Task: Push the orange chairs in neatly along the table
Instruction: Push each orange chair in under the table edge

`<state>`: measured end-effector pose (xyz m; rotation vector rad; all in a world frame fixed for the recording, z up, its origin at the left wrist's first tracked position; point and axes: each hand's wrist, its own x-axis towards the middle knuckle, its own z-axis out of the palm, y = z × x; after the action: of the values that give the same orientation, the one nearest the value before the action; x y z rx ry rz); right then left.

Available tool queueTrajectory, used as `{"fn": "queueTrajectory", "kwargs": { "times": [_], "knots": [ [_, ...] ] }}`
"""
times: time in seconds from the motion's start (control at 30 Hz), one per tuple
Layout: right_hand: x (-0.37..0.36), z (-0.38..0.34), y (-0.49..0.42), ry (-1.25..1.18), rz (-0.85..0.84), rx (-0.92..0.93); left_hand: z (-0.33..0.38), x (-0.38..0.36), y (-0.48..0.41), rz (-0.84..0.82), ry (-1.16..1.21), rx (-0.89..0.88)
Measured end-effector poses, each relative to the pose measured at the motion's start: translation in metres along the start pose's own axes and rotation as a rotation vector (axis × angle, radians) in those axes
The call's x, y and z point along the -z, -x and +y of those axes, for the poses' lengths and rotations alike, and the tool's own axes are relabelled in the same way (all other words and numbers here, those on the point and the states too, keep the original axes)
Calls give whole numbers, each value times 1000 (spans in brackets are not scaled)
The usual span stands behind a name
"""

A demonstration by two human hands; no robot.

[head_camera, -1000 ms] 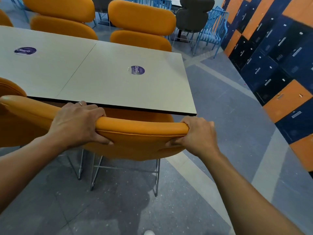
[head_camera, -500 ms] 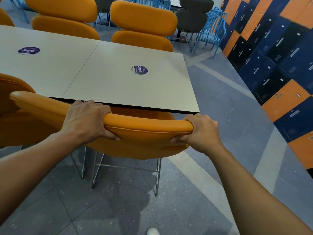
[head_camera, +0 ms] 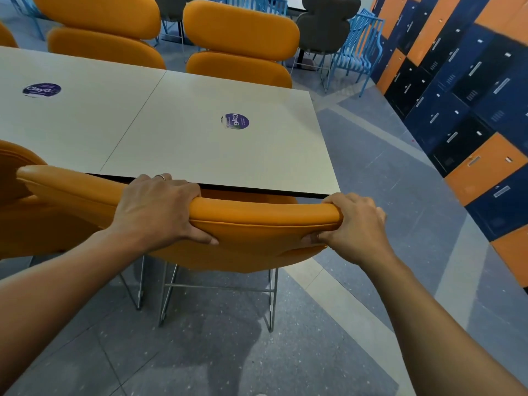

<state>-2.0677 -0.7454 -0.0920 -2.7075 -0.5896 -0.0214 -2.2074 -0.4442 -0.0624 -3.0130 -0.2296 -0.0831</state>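
at the table edge, both grips closed around chair backrest

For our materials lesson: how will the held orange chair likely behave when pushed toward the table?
The orange chair probably slides rather than rolls: thin metal legs, no wheels visible. Its padded backrest likely gives slightly under the left hand and right hand.

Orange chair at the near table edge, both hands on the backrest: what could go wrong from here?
1. The left hand wraps fingers over the backrest facing the table edge; pushing further might pinch them.
2. The right hand grips the very end of the backrest, so an uneven push could skew the chair.
3. The neighbouring orange chair sits close on the left; they may bump.
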Motion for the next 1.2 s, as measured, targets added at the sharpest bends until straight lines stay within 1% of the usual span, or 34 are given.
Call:
{"fn": "queueTrajectory", "kwargs": {
  "times": [0.17,0.23,0.43,0.53,0.7,0.8,0.9,1.1,1.2],
  "knots": [
    [-14,-26,2,-16,36,4,-22,3,-3,-53,1,53],
    [-18,-30,2,-28,53,16,-25,2,-2,-44,34,85],
    [-5,-17,-11,-42,-10,53,-6,-3,2,-20,61,131],
    [-2,-13,-12,-11,-46,36,0,-7,6,-8,50,132],
    [-5,-14,-8,-21,-14,16,-3,-2,6,-30,35,103],
    [-7,-20,-9,-21,-2,-1,-9,2,2,-72,-16,67],
    [-9,-28,-7,-13,12,-10,-18,5,0,-77,-48,42],
    [-20,-52,3,-5,36,-7,-42,5,5,-83,-48,52],
    [-18,-52,2,-21,8,-23,-40,2,6,-71,-37,65]
  ]
}}
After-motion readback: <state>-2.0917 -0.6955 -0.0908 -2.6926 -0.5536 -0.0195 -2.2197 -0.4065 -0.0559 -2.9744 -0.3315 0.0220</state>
